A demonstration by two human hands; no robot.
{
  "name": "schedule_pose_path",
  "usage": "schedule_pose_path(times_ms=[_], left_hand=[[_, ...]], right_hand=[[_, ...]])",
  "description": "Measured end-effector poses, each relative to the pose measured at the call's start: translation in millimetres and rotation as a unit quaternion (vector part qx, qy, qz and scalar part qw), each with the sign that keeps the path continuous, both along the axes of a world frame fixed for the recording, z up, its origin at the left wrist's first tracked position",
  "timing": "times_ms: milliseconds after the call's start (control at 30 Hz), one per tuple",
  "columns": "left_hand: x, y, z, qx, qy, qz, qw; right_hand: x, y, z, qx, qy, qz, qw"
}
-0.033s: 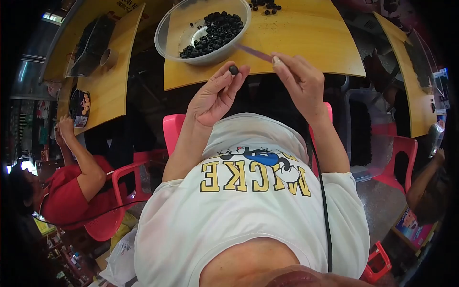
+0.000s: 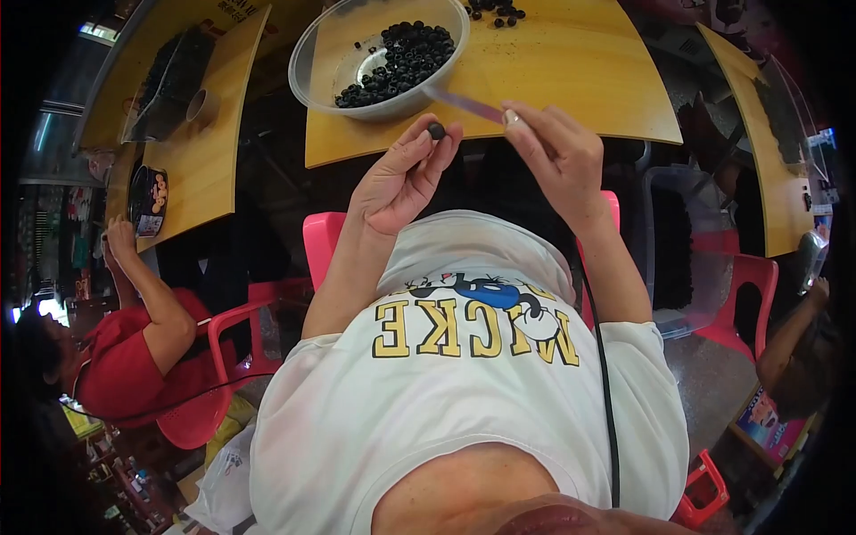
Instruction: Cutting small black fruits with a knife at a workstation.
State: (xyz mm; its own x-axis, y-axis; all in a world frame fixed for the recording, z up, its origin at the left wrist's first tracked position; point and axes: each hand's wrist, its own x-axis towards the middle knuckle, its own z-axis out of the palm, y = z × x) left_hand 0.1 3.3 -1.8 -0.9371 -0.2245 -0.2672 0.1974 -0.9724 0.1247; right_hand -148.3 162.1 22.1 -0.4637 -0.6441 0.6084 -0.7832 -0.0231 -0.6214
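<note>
Black and round, a small piece [image 2: 436, 131] sits pinched between the thumb and fingertips of the left hand [image 2: 399, 174], which have closed right up to it, just off the near side of the clear plastic bowl [image 2: 382, 113]. The right hand [image 2: 560, 152], to the bowl's near right, has thumb and forefinger pressed together on a thin blade [image 2: 474, 105], its other fingers curled in. That blade is blurred; it looks like a narrow knife, its tip pointing at the bowl's near rim, and I can't tell if they touch.

Inside the bowl, many dark pieces [image 2: 415, 53] lie heaped, mostly toward its right and near side. More loose pieces [image 2: 499, 16] lie just right of the bowl, on the same yellow wooden table [image 2: 571, 71] that carries it. Well to the bowl's left stands another yellow table [image 2: 220, 134] with a cup [image 2: 201, 108] and a round tub [image 2: 149, 201], where someone in a red top [image 2: 134, 379] sits. Well off on the bowl's near right, a clear bin [image 2: 711, 294] holds a dark mass beside a pink chair [image 2: 751, 285].
</note>
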Motion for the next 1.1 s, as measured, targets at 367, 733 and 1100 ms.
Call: schedule_pose_path(times_ms=[367,733,1100], left_hand=[[0.2,1.9,2.6,-0.061,0.052,-0.04,0.996],[-0.1,-1.4,-0.5,-0.106,0.017,-0.03,0.994],[1.8,-9.3,5.5,-0.237,0.1,-0.054,0.965]], right_hand=[[17.8,-9.9,1.3,-0.042,0.214,0.037,0.975],[15.0,-10.3,0.9,-0.036,0.215,0.022,0.976],[12.1,-9.0,0.9,-0.046,0.198,0.044,0.978]])
